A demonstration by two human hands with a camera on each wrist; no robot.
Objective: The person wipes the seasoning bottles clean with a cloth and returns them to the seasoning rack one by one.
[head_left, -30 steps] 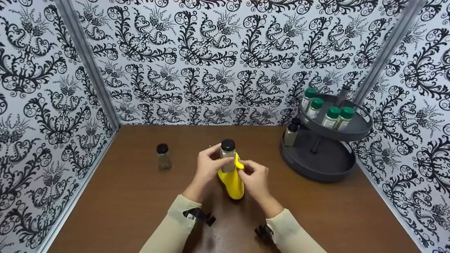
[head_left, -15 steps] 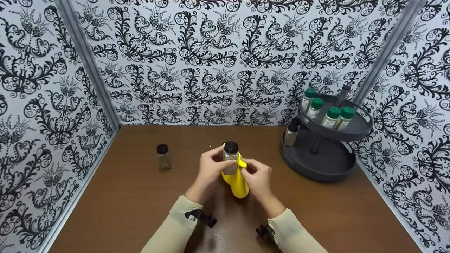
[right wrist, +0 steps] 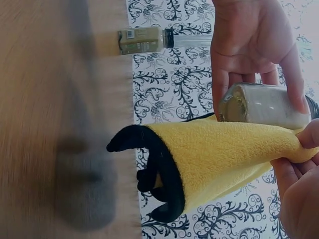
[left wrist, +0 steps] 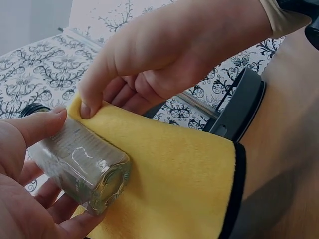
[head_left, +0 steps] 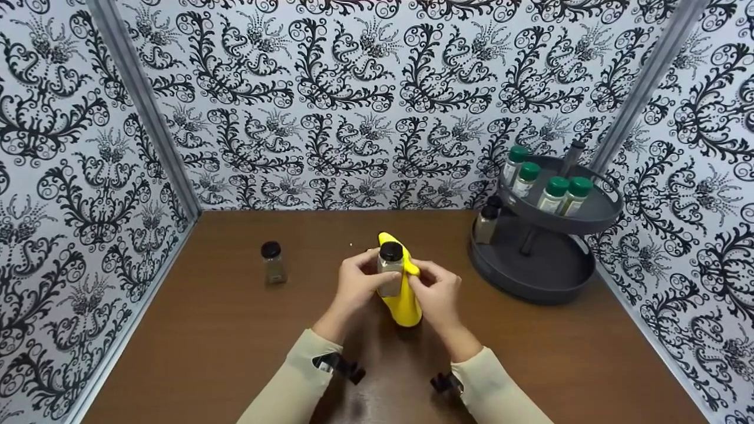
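Observation:
A clear glass spice jar with a black lid stands upright in my left hand, thumb across its front and fingers behind. In the left wrist view the jar shows its base. Pinched between thumb and fingers of my right hand is a yellow cloth, which lies along the jar's right side and hangs below it. Black edging on the cloth shows in the right wrist view. Both hands are above the table, close together.
Another black-lidded spice jar stands on the brown table at left. A dark two-tier turntable rack at right holds green-capped bottles above and black-lidded jars below. Patterned walls enclose the table.
Both hands have shifted slightly to the right with the jar and cloth. More of the cloth's yellow top now shows behind the jar's lid.

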